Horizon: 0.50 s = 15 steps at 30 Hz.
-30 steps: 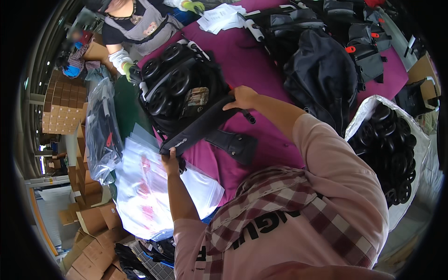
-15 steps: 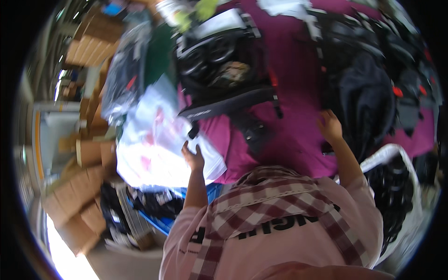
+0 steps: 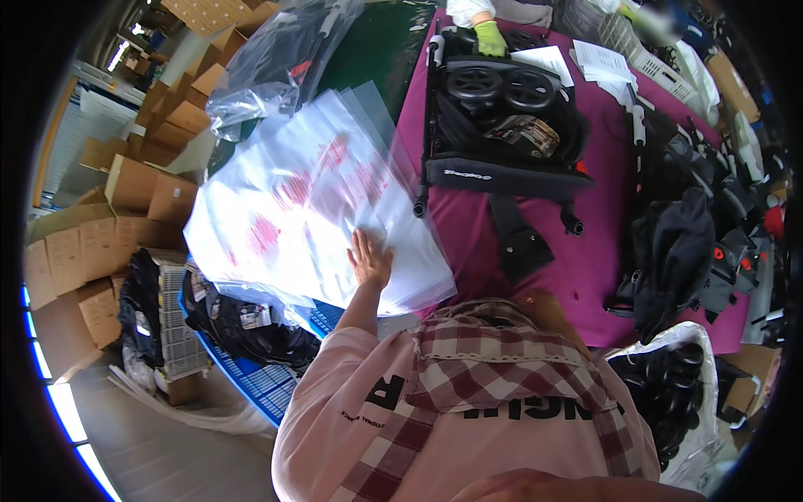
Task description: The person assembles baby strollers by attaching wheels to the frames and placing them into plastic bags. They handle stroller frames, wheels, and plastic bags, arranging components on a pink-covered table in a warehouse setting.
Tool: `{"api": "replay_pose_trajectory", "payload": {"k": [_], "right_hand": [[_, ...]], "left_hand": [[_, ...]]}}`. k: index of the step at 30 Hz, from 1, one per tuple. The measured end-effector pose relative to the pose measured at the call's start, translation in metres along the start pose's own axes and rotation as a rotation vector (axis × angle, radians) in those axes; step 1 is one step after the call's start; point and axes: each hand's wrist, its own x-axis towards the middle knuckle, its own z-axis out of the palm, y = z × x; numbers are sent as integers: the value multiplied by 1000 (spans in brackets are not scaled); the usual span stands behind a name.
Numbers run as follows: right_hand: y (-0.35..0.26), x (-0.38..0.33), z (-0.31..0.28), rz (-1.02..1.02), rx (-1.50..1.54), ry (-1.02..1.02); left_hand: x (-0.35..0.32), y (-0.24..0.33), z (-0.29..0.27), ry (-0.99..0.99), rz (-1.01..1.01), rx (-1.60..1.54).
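Observation:
My left hand [image 3: 370,261] lies flat with its fingers stretched out on a pile of clear plastic bags [image 3: 251,197] with red print. My right hand [image 3: 542,308] is drawn in close to the checked apron [image 3: 493,360] at the table's near edge; its fingers are mostly hidden. Beyond and to the right of my left hand lies a folded black stroller [image 3: 473,142] with its wheels up. A dark strap-like flap [image 3: 519,238] hangs from its near side onto the purple cloth [image 3: 585,259].
Another person's hand in a yellow-green glove [image 3: 490,38] touches the stroller's far end. A bagged dark item [image 3: 276,63] lies at the far left. More black stroller parts [image 3: 673,251] cover the right side. Cartons [image 3: 142,197], a blue crate [image 3: 251,381] and a sack of black wheels [image 3: 665,385] stand around.
My left hand has come down onto the plastic bags. My right hand has left the dark fabric on the right and moved in toward my apron. The view has turned left.

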Motion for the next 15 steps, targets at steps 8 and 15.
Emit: {"api": "replay_pose_trajectory", "payload": {"k": [8,15], "right_hand": [[-60,21,24,35,-147,-34],[-102,42,18,129,-132,-81]], "left_hand": [[50,-37,-48,488,128,-291],[99,-117,-34,396,-2,-171]]}}
